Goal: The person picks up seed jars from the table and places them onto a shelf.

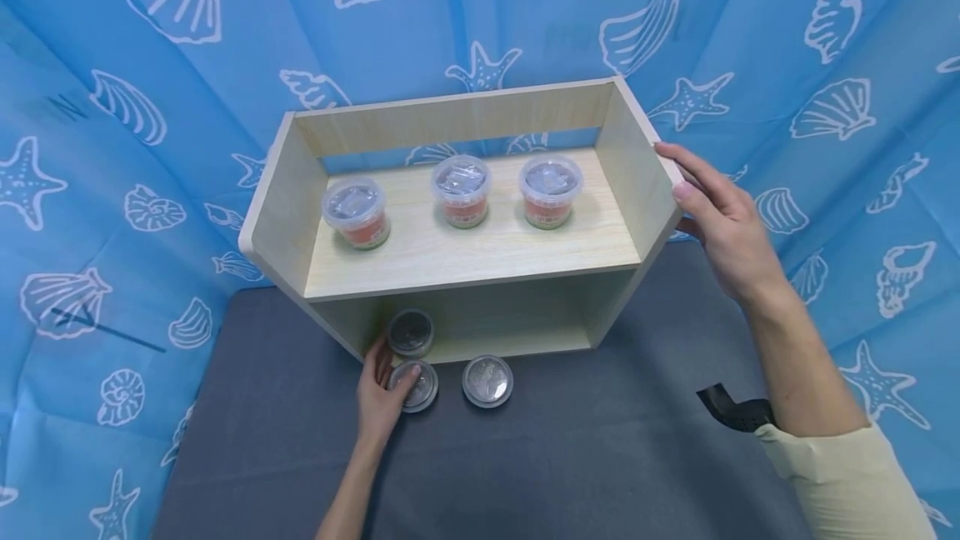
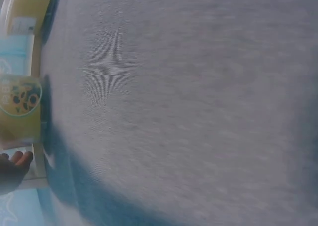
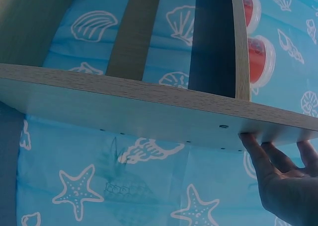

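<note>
My left hand is at the front left of the lower shelf, its fingers and thumb round a small lidded tub on the table. That tub shows a yellow label in the left wrist view, with the curled fingers beside it. Just behind it, a second tub stands at the lower compartment's front left. Another tub is to the right on the table. My right hand touches the right side panel of the wooden shelf unit; fairly straight fingertips press its outer face.
Three clear-lidded tubs with reddish sides stand on the upper shelf: a left one, a middle one and a right one. A dark grey cloth covers the table. Behind hangs a blue seashell-patterned curtain.
</note>
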{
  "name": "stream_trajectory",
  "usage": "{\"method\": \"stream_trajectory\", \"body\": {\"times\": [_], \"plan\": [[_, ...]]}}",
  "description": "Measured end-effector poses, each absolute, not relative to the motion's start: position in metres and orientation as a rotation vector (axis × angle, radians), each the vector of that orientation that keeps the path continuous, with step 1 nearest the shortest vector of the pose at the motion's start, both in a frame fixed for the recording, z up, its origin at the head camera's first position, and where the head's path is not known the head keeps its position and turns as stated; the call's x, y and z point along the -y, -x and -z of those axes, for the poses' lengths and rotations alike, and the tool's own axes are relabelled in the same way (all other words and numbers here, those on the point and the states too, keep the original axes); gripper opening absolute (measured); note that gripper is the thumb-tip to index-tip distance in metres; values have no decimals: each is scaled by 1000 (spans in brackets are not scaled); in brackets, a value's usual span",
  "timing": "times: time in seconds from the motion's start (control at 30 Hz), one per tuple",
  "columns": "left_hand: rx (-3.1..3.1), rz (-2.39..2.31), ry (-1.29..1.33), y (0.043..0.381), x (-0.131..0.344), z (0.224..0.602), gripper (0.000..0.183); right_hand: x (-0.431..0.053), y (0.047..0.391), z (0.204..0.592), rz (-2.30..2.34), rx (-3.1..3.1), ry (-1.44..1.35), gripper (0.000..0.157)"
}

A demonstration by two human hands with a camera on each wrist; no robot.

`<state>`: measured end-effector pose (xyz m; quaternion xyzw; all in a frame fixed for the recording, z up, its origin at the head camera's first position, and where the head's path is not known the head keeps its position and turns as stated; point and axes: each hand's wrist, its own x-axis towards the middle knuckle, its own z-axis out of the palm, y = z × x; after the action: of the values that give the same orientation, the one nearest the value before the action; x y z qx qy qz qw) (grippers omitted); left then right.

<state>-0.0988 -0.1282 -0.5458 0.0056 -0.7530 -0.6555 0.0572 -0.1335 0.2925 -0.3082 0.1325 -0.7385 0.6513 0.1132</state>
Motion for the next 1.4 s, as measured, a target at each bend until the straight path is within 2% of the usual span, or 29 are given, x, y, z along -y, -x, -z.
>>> {"method": "stream_trajectory", "body": {"times": [0.3, 0.5, 0.97, 1.4], "plan": [[2279, 2062, -99, 92, 140, 579, 74, -291, 134, 308, -1867, 2198, -371, 46], [2281, 2075, -65, 87, 144, 587, 72, -292, 134, 308, -1879, 2195, -378, 46], [2431, 1984, 26, 71, 134, 557, 83, -293, 133, 310, -1869, 2190, -353, 45], [2416, 1879, 26, 66, 126, 564, 85, -291, 133, 311, -1856, 2194, -345, 45]]}}
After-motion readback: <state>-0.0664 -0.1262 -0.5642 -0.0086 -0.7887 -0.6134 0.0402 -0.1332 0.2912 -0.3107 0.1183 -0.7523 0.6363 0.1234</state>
